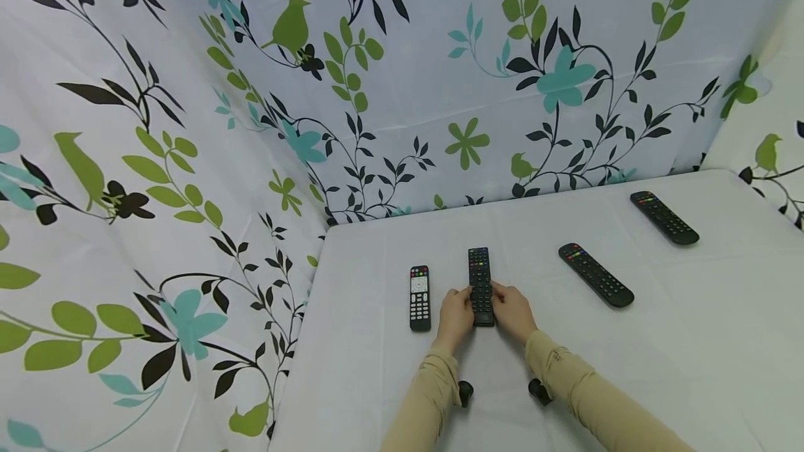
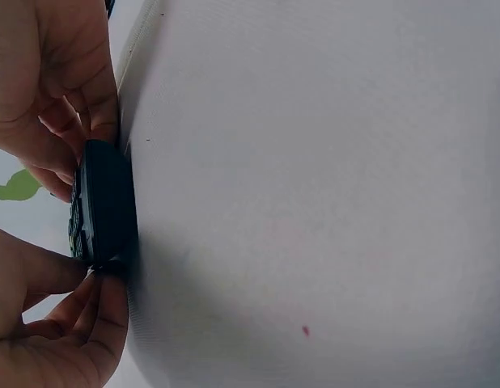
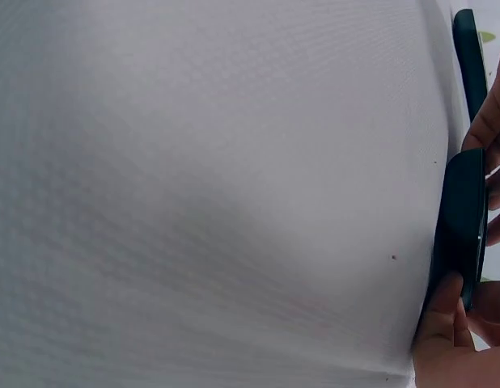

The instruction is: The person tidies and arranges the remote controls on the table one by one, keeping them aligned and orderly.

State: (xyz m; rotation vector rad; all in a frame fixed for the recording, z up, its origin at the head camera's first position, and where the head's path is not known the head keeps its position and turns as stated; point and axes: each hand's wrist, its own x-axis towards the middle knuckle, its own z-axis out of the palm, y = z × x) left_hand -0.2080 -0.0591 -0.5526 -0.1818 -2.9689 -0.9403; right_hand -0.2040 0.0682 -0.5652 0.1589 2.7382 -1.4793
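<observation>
A long black remote control (image 1: 480,274) lies upright in the head view on the white table, its keys facing up. My left hand (image 1: 455,314) pinches its left edge near the lower half, and my right hand (image 1: 512,311) grips the opposite edge. Seen end-on in the left wrist view, the dark remote (image 2: 111,204) is held between thumbs and fingers, close over the cloth. The right wrist view also has its dark end (image 3: 462,214) between both hands. Left of it lies a slimmer remote with white and dark keys (image 1: 420,298).
Right of my hands, a black remote with rounded ends (image 1: 597,275) lies slanted on the white tablecloth (image 1: 710,326). Another similar remote (image 1: 664,217) lies farther back to the right. A curtain with leaves and birds (image 1: 402,89) hangs behind the table and along its left.
</observation>
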